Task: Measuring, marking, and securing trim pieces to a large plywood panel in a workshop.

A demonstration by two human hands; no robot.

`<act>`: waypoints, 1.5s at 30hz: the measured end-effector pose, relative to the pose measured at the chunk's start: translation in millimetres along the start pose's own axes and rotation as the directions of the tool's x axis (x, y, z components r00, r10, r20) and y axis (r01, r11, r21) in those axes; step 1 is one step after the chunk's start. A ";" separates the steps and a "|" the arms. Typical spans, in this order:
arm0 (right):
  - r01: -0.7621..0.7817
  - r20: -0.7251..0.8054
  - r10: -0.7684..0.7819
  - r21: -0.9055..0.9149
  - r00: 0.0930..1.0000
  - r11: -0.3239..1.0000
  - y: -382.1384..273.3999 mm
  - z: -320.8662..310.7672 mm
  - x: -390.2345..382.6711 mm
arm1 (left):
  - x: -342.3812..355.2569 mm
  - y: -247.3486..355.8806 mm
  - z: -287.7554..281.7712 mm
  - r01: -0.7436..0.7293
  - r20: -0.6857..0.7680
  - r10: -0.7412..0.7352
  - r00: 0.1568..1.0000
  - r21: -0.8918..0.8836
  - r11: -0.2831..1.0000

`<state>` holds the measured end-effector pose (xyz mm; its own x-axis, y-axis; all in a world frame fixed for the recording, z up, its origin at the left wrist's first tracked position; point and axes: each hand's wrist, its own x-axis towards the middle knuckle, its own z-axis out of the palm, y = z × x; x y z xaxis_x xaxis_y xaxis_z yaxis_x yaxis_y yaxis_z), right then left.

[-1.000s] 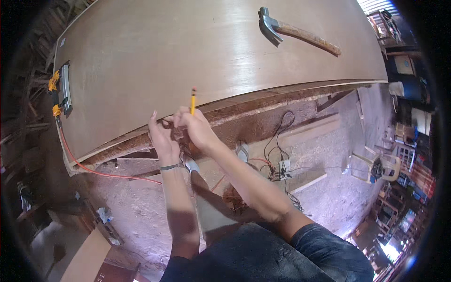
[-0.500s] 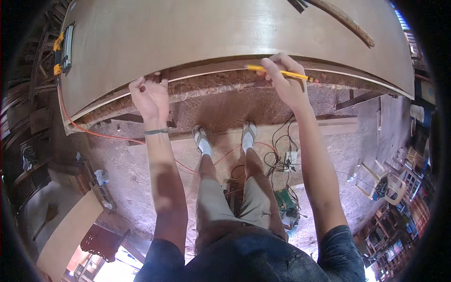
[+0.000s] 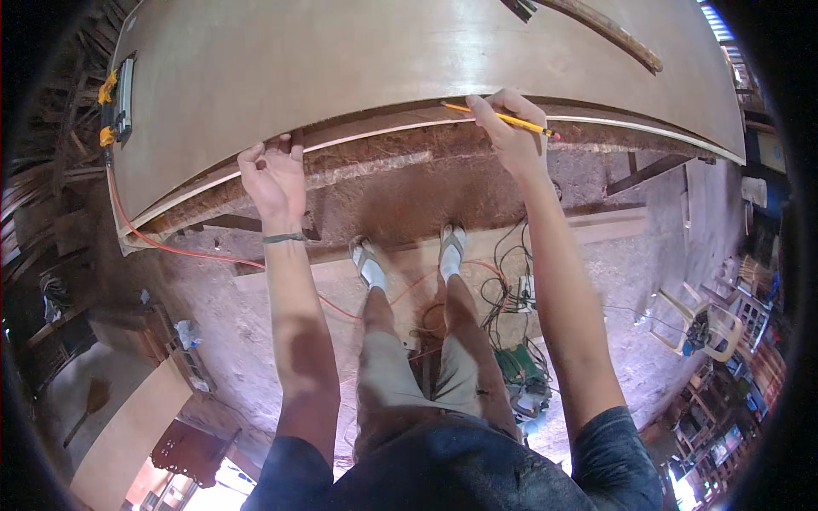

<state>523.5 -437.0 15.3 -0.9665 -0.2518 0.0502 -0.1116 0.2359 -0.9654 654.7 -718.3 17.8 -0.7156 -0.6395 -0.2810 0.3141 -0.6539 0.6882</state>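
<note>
A large pale plywood sheet [image 3: 341, 64] spans the upper view on a workbench. Between its near edge and a second light board edge [image 3: 375, 136] runs a dark strip. My left hand [image 3: 274, 179], palm up, has its fingers curled at the sheet's near edge, gripping it; some fingertips are hidden. Farther right, my right hand [image 3: 515, 136] is closed around a yellow pencil [image 3: 530, 126] at the same edge. The pencil lies nearly flat, its point to the left and its eraser end to the right.
A wooden stick [image 3: 605, 34] lies on the sheet at the far right. A clamp-like tool [image 3: 124, 98] with an orange cord [image 3: 192, 249] sits at the left edge. Black cables [image 3: 498, 302] and a green power tool [image 3: 518, 364] lie on the floor beside my feet. A plastic chair [image 3: 699, 328] stands right.
My right hand has shifted slightly left and away from me along the edge, with the pencil tilted a little more. The left hand stays in place at the sheet's edge.
</note>
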 end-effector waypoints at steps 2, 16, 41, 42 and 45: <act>0.010 -0.017 -0.010 0.041 1.000 0.999 0.8 0.7 -0.5 | -0.7 -1.0 2.0 0.004 -0.007 -0.004 1.000 0.002 1.000; 0.014 0.014 -0.014 -0.020 1.000 1.000 -3.5 -2.7 1.5 | 1.7 -0.3 -1.8 0.007 -0.041 -0.006 0.999 0.023 1.000; -0.070 0.081 0.062 0.103 0.995 0.992 -0.2 -6.6 0.1 | 5.4 0.6 -19.4 0.036 0.005 -0.036 0.999 -0.026 0.999; -0.068 0.081 0.060 0.105 0.995 0.992 -0.2 -6.3 0.6 | 5.2 1.3 -19.0 0.039 0.007 -0.039 0.999 -0.034 0.999; -0.077 0.062 0.073 0.062 0.995 0.995 0.8 -6.5 0.0 | 2.2 -1.8 -8.6 0.014 -0.040 -0.015 0.999 -0.014 1.000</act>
<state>521.9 -430.7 16.2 -0.9558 -0.2916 -0.0365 -0.0223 0.1958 -0.9804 658.0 -722.0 10.2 -0.6947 -0.6455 -0.3174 0.3127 -0.6683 0.6750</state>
